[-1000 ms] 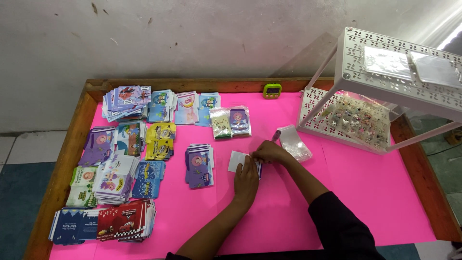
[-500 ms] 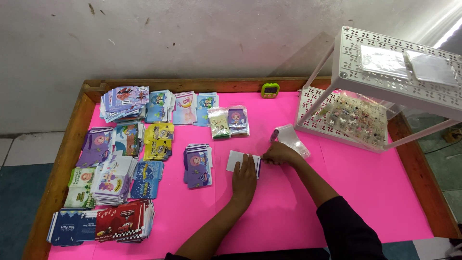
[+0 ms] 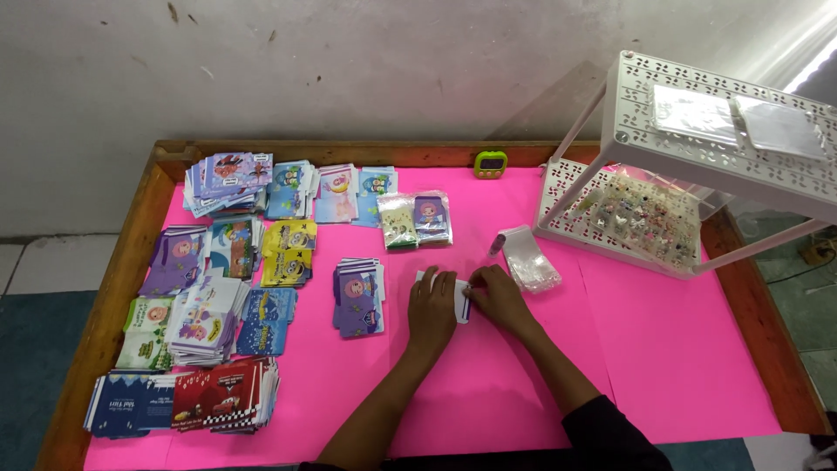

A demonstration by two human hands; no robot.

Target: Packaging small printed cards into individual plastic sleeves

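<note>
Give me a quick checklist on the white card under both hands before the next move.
1. Left hand flat on the white card: ok.
2. Right hand at the card's right edge: ok.
3. Card lying flat on the pink sheet: cannot tell, hands cover most of it.
4. Clear sleeve stack close beside the right hand: ok.
5. Purple card stack apart from the left hand: ok.
6. Card's printed side: cannot tell.

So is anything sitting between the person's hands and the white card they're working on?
Nothing visible. The left hand lies flat on the white card and the right hand touches its right edge. The clear bags and purple card stack lie off to either side.
</note>
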